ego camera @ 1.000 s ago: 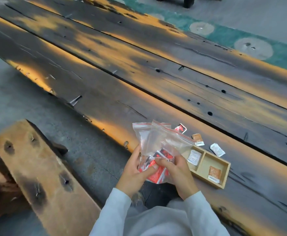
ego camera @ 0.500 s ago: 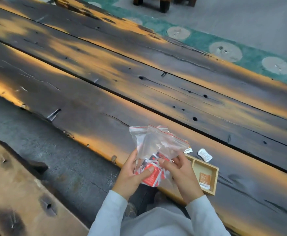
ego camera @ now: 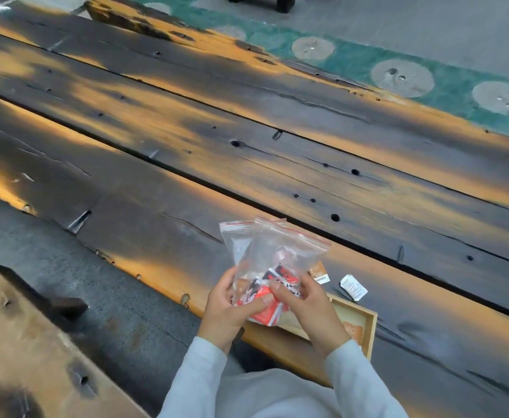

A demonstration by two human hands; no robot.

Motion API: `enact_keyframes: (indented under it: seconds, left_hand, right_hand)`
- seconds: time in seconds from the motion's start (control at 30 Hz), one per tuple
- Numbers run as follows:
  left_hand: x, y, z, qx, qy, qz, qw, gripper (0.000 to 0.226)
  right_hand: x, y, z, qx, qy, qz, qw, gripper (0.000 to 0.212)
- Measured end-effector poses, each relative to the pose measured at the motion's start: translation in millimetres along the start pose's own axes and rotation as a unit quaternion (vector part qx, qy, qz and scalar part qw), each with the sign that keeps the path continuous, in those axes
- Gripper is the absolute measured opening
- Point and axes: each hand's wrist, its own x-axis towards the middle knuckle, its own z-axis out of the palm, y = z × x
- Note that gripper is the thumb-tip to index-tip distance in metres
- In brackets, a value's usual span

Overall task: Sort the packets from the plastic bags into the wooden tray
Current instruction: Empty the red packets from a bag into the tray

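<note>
Since a second ago both hands have kept their grip on the plastic bags while the view has swung, so the wooden tray now sits at 4 o'clock of them, half hidden by the right hand. Left hand and right hand pinch the bags' lower part, where red packets bunch. Farther out on the worktop, at 2 o'clock, lie a brown packet and a white packet.

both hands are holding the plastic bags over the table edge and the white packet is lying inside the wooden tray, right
Not quite. In the head view the white packet lies on the table, beyond the wooden tray. Both the left hand and right hand do hold the plastic bags.
</note>
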Motion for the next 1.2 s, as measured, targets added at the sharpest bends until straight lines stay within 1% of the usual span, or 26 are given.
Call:
enact_keyframes:
  seconds: [0.1,0.17,0.3,0.4,0.5,0.57,0.67,0.77,0.93,1.07,1.13,1.2]
  left_hand:
    - [12.4,3.5,0.7,-0.017,0.014,-0.037,0.999,0.047]
    - [24.3,6.6,-2.5,-0.013,0.006,-0.05,0.999,0.046]
    - [48.8,16.9,-11.6,-0.014,-0.03,-0.044,0.998,0.05]
    - [67.8,24.5,-19.5,-0.027,-0.011,-0.033,0.999,0.061]
    - [87.8,25.5,-23.9,-0.012,0.01,-0.025,1.0,0.065]
    - [98.8,24.0,-27.2,0.006,0.015,-0.025,1.0,0.061]
    - [111.4,25.0,-38.9,0.018,0.018,-0.032,0.999,0.044]
    - [125.9,25.4,-56.8,-0.023,0.029,-0.054,0.998,0.038]
    - [165.1,12.1,-82.0,-0.072,0.053,-0.116,0.989,0.034]
    - [197.8,-1.8,-93.8,-0.09,0.081,-0.147,0.982,0.038]
    - [209.2,-7.4,-96.1,-0.083,0.096,-0.153,0.98,0.04]
    - [217.2,-11.3,-97.0,-0.081,0.116,-0.16,0.977,0.049]
  right_hand:
    - [4.8,4.5,3.4,0.015,0.024,0.011,1.0,0.027]
    - [10.6,6.7,7.1,0.022,0.045,0.014,0.999,0.029]
    - [22.0,5.2,18.7,0.06,0.082,0.013,0.995,0.028]
    - [30.9,2.0,31.9,0.095,0.098,0.021,0.99,0.03]
    - [39.6,5.8,41.6,0.115,0.109,0.029,0.987,0.035]
    - [44.2,10.4,44.3,0.108,0.126,0.03,0.986,0.033]
    - [51.6,18.0,43.5,0.06,0.174,0.034,0.982,0.03]
    - [58.0,26.3,38.0,0.034,0.215,0.044,0.975,0.025]
    - [67.0,28.9,27.3,0.051,0.217,0.048,0.974,0.026]
    - [76.7,20.2,21.9,0.055,0.207,0.047,0.976,0.025]
    - [81.0,13.7,18.4,0.062,0.205,0.044,0.976,0.023]
    - [83.7,7.5,15.4,0.066,0.203,0.039,0.976,0.023]
